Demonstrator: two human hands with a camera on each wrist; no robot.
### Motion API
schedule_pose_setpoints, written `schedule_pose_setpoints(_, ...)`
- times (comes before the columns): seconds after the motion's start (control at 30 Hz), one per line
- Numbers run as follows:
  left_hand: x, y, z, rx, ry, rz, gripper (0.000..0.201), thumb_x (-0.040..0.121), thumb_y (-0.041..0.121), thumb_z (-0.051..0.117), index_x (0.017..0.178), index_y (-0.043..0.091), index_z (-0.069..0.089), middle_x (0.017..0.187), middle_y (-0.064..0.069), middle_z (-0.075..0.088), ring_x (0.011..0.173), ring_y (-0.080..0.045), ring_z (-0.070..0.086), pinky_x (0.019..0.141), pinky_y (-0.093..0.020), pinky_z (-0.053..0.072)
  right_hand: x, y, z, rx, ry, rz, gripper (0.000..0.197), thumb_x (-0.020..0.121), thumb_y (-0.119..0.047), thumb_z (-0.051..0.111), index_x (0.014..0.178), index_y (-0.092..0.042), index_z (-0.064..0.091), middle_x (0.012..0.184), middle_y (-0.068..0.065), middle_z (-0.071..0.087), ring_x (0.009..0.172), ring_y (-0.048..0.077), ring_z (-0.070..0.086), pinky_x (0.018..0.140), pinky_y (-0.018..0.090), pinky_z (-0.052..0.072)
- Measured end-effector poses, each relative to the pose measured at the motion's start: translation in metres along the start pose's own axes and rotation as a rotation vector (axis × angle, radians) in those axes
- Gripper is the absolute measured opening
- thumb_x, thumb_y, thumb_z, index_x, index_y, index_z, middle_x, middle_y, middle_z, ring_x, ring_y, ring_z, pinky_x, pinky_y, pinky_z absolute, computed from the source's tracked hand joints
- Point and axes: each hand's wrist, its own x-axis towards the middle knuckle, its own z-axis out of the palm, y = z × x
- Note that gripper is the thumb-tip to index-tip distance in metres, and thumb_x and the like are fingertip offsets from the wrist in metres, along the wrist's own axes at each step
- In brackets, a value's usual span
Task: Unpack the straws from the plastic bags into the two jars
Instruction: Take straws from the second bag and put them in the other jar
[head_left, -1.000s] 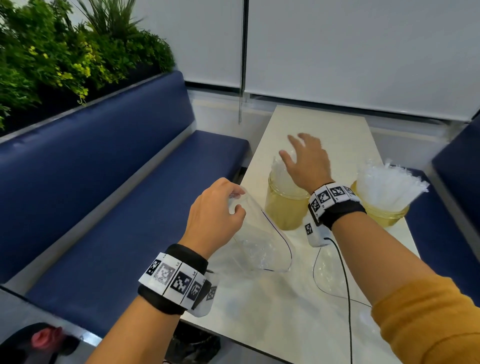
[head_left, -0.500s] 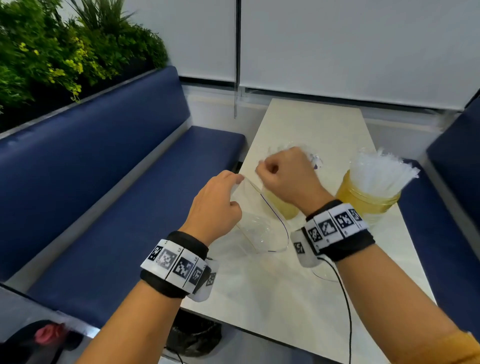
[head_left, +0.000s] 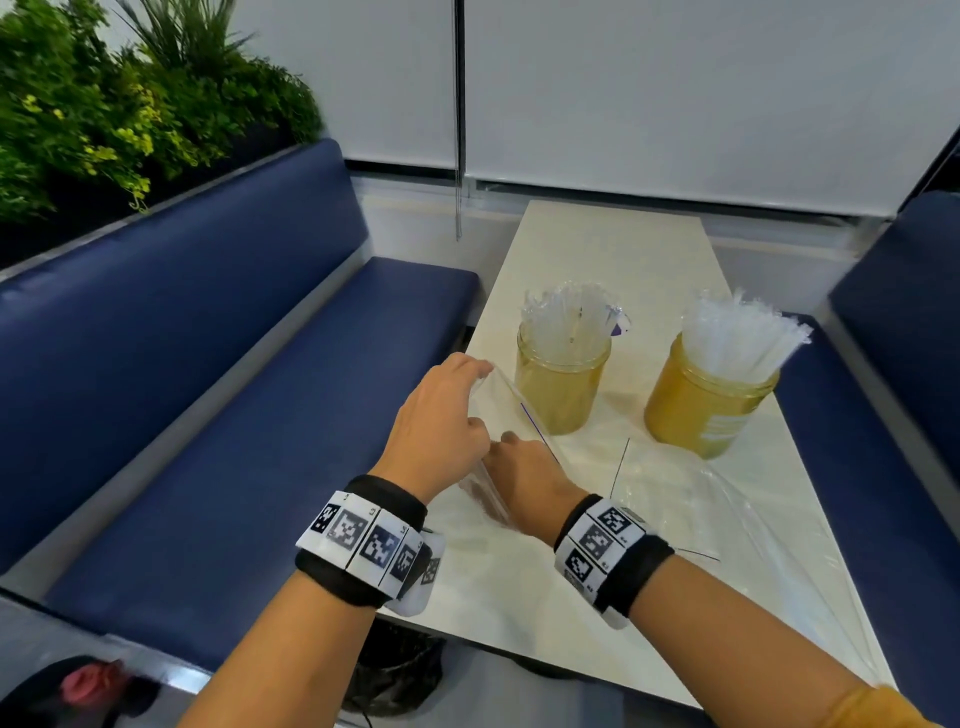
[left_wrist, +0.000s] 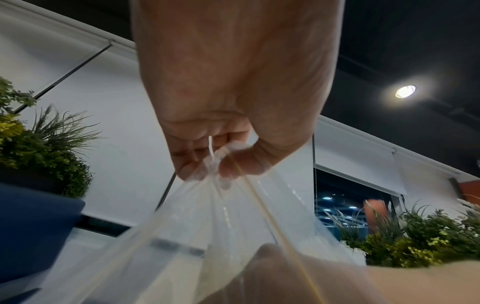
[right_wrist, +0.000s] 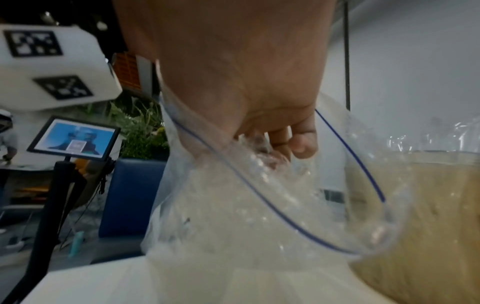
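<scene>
Clear plastic bag (head_left: 498, 415) is bunched in the left hand (head_left: 441, 421) while the right hand (head_left: 524, 480) reaches inside, fingers curled on something unclear, so yanking could tip the jar (head_left: 561, 384) just beyond.

Two jars stand mid-table: left jar (head_left: 561, 379) at eleven o'clock, right jar (head_left: 706, 400) at one. Straws (head_left: 737, 332) stand in both. A bag (head_left: 727, 499) lies before them.

Amber jars (head_left: 561, 387), clear straws (head_left: 737, 338), navy bench (head_left: 208, 415), cream table (head_left: 613, 249), black-and-white patterned wristbands (head_left: 363, 540)
</scene>
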Motion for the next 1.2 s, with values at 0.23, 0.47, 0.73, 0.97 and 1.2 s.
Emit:
schedule_pose_setpoints(0.23, -0.006, -0.004, 0.004, 0.006, -0.013, -0.005, 0.060, 0.083, -0.002, 0.057, 0.138, 0.023, 0.052, 0.139, 0.011, 0.050, 0.126, -0.014, 0.050, 0.109, -0.039, 0.045, -0.001, 0.009, 0.008, 0.199, 0.107, -0.024, 0.046, 0.060, -0.022, 0.090, 0.054, -0.018, 0.045, 0.035, 0.002, 0.034, 0.025, 0.024, 0.041, 0.049, 0.015, -0.003)
schedule_pose_setpoints(0.47, -0.014, -0.011, 0.001, 0.068, -0.017, 0.058, 0.064, 0.075, 0.029, 0.073, 0.135, 0.024, 0.051, 0.133, 0.015, 0.051, 0.120, -0.008, 0.047, 0.097, -0.030, 0.046, -0.006, 0.018, -0.032, 0.221, 0.115, 0.063, 0.030, 0.103, -0.030, 0.043, 0.109, -0.011, 0.065, 0.090, 0.016, 0.067, 0.080, 0.034, 0.063, 0.060, 0.033, 0.035)
schedule_pose_setpoints(0.73, -0.016, -0.013, 0.017, 0.216, -0.008, 0.019, 0.089, 0.053, 0.081, 0.076, 0.125, 0.034, 0.051, 0.117, 0.018, 0.049, 0.105, -0.008, 0.040, 0.091, -0.032, 0.040, -0.012, 0.039, -0.099, 0.260, 0.126, 0.112, 0.042, 0.102, -0.046, 0.046, 0.089, -0.012, 0.069, 0.084, 0.006, 0.064, 0.075, 0.020, 0.058, 0.068, 0.031, 0.045)
schedule_pose_setpoints(0.97, -0.012, -0.013, 0.028, 0.265, 0.285, 0.039, 0.029, 0.087, 0.044, 0.069, 0.097, 0.018, 0.063, 0.089, 0.006, 0.058, 0.083, -0.017, 0.049, 0.069, -0.035, 0.044, -0.021, 0.038, -0.127, 0.408, 0.371, 0.130, 0.049, 0.095, -0.055, 0.053, 0.083, -0.012, 0.072, 0.081, 0.004, 0.070, 0.072, 0.017, 0.061, 0.070, 0.031, 0.051)
schedule_pose_setpoints(1.2, -0.001, -0.007, 0.021, 0.067, 0.248, -0.073, 0.022, 0.091, 0.033, 0.061, 0.106, 0.019, 0.056, 0.092, 0.004, 0.050, 0.086, -0.019, 0.052, 0.067, -0.031, 0.041, -0.016, 0.016, -0.098, 1.102, 0.621, 0.146, 0.043, 0.078, -0.056, 0.075, 0.082, -0.015, 0.065, 0.073, -0.001, 0.066, 0.067, 0.015, 0.064, 0.064, 0.033, 0.055)
